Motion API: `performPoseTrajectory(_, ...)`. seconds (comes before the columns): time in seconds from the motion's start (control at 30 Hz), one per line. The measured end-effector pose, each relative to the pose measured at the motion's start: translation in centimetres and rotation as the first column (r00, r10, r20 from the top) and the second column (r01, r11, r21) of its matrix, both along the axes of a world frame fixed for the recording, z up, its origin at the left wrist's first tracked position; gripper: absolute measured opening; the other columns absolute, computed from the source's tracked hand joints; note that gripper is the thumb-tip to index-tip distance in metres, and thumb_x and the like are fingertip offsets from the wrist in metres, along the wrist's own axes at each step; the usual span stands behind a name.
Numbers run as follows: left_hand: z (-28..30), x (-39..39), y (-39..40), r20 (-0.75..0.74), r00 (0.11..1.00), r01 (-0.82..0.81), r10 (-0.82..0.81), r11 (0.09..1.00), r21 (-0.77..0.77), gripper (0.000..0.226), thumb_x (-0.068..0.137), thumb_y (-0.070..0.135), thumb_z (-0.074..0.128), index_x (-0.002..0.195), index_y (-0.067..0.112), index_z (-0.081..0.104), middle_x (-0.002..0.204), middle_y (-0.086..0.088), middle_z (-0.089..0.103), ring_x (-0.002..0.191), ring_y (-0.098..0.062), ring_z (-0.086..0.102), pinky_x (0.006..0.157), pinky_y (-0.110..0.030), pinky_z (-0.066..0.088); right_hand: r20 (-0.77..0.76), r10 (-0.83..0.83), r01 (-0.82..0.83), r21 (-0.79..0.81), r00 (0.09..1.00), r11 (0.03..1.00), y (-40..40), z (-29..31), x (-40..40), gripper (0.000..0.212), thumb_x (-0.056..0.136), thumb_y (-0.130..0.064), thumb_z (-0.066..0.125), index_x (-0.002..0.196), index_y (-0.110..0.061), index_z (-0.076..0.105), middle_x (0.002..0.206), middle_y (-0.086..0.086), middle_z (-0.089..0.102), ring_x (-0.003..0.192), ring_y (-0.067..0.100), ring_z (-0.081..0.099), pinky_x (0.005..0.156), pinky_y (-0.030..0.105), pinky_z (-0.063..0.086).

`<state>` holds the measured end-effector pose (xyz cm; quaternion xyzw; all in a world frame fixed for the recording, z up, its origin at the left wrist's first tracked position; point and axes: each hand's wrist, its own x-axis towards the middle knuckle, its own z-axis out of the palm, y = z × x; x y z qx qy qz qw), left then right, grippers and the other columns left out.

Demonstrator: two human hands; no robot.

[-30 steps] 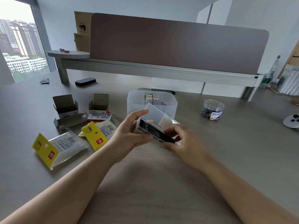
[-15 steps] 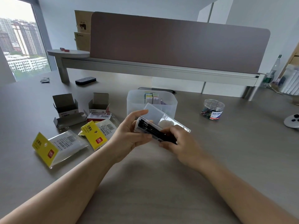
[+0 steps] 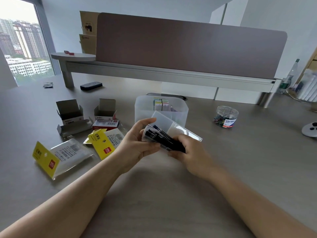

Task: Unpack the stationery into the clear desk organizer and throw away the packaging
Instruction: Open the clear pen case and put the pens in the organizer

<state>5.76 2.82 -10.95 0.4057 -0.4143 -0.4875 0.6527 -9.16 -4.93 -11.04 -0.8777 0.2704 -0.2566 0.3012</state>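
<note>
A wide grey wood-grain desk point(image 3: 240, 169) is seen, backed by a long mauve divider panel point(image 3: 188, 45). Near its middle stands the clear, round-cornered plastic desk organizer point(image 3: 145, 109), in which a block of pastel sticky notes point(image 3: 161, 102) is already held. To the left, two opened grey cardboard boxes point(image 3: 70, 110), a red-and-white small box point(image 3: 105, 124) and two clear bags with yellow header cards point(image 3: 51, 157) are spread; whether the bags have been emptied cannot be told. A round clear tub of coloured binder clips point(image 3: 226, 115) is set well to the right, unopened.

Just in front of the organizer, a clear flat plastic pen case point(image 3: 178, 130) with its lid flap raised is held tilted above the desk. Its left end is gripped by the left hand point(image 3: 135, 145), thumb above and fingers curled beneath. The bundle of black pens point(image 3: 164, 138) is pinched at its near end by the right hand point(image 3: 192, 152), fingers curled round it.

The step in hand is judged to be the drawing of the pens out of their case. Next, a steady pull along the case's length is called for, the case being held firm, then a short carry to the organizer; the case is left for discarding.
</note>
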Motion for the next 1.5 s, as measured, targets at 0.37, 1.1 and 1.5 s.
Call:
performPoseTrajectory(0.37, 0.3, -0.1, 0.1, 0.023, 1.0, -0.011, 0.011, 1.0, 0.002, 0.055, 0.074, -0.021, 0.047, 0.102, 0.026, 0.051, 0.092, -0.007, 0.057, 0.084, -0.02, 0.06, 0.063, -0.023, 0.058, -0.161, 0.094, -0.079, 0.095, 0.982, 0.992, -0.7, 1.3, 0.4, 0.029, 0.084, -0.013, 0.059, 0.067, -0.026, 0.04, 0.068, -0.01, 0.04, 0.063, 0.0, 0.038, 0.055, 0.018, 0.028)
performPoseTrajectory(1.1, 0.7, 0.3, 0.6, -0.02, 0.999, -0.025, 0.025, 1.0, 0.011, 0.051, 0.075, -0.021, 0.046, 0.099, 0.023, 0.053, 0.094, -0.009, 0.057, 0.087, -0.023, 0.058, 0.061, -0.023, 0.057, -0.188, 0.216, -0.159, 0.279, 0.958, 0.947, -0.3, 3.5, 1.2, 0.028, 0.086, -0.008, 0.055, 0.073, -0.031, 0.045, 0.066, -0.013, 0.043, 0.062, 0.0, 0.042, 0.058, 0.016, 0.031)
performPoseTrajectory(1.5, 0.7, 0.9, 0.5, 0.011, 1.0, -0.023, 0.023, 1.0, 0.016, 0.051, 0.077, -0.017, 0.048, 0.107, 0.025, 0.053, 0.092, -0.008, 0.059, 0.084, -0.022, 0.06, 0.064, -0.026, 0.057, -0.076, 0.223, -0.199, 0.247, 0.972, 0.949, -0.3, 3.1, 1.5, 0.022, 0.089, -0.009, 0.048, 0.076, -0.026, 0.045, 0.067, -0.016, 0.049, 0.065, -0.003, 0.045, 0.065, 0.016, 0.035)
